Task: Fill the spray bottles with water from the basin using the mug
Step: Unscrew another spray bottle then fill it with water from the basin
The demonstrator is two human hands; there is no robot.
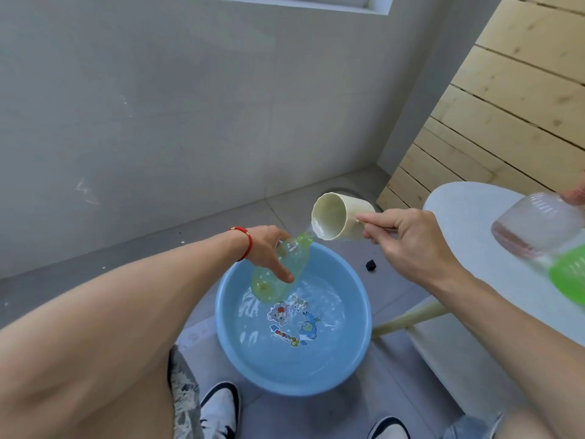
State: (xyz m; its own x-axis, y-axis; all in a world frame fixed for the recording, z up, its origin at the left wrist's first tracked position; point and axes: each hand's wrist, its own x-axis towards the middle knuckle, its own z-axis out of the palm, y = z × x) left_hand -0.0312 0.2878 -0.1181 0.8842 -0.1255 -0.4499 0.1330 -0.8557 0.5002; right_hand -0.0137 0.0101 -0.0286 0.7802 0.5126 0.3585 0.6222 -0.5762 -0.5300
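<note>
My left hand (269, 248) grips a clear green spray bottle (278, 274) with no cap, tilted over the blue basin (357, 353), its mouth pointing up and to the right. My right hand (408, 242) holds a cream mug (335, 220) by its handle. The mug is tipped sideways with its rim at the bottle's mouth, and water runs from it into the bottle. The basin stands on the floor, holds water, and has cartoon stickers on its bottom.
A round white table (468, 210) stands at the right. On it lie a clear pinkish bottle (535, 229) and a green bottle (569, 277), both blurred. A small black cap (370, 265) sits on the grey floor behind the basin. My shoes are below the basin.
</note>
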